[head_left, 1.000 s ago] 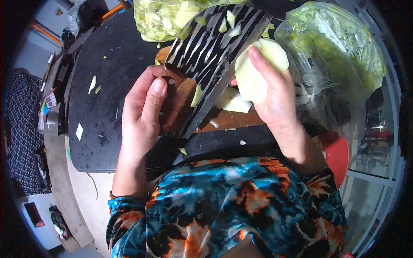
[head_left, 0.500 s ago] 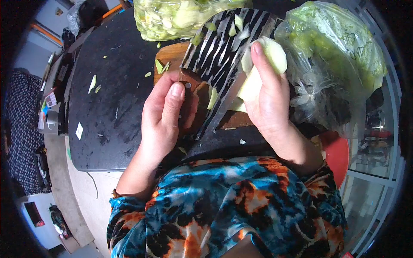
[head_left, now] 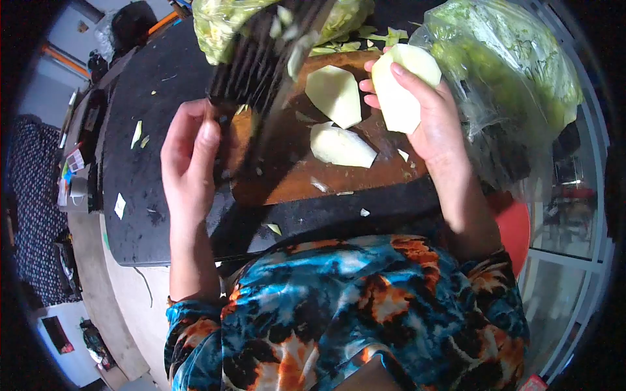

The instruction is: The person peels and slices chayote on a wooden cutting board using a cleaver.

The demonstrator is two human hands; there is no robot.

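Observation:
My left hand [head_left: 189, 150] is closed round the dark handle of a broad cleaver [head_left: 264, 72]. Its blade is raised, smeared by motion, with pale scraps stuck to the striped face. In my right hand [head_left: 433, 114] is a thick, pale green peeled vegetable piece [head_left: 407, 88] with a flat cut face; its exact kind is unclear. Below, on the wooden cutting board [head_left: 287, 189], lie two cut pieces: one rounded vegetable piece [head_left: 334, 94] towards the back and a longer vegetable piece [head_left: 342, 145] nearer me. Small scraps dot the board.
Behind the board sits a clear bag of cut vegetable [head_left: 222, 29], partly hidden by the blade. Another bulging bag of greens [head_left: 521, 72] stands at the right. Peelings [head_left: 342, 47] lie behind the board on the black table [head_left: 150, 195]. A red seat [head_left: 512, 225] shows at lower right.
The cleaver has swung left and up with my left hand, uncovering the board and two cut pieces. My right hand has moved slightly right with the vegetable piece.

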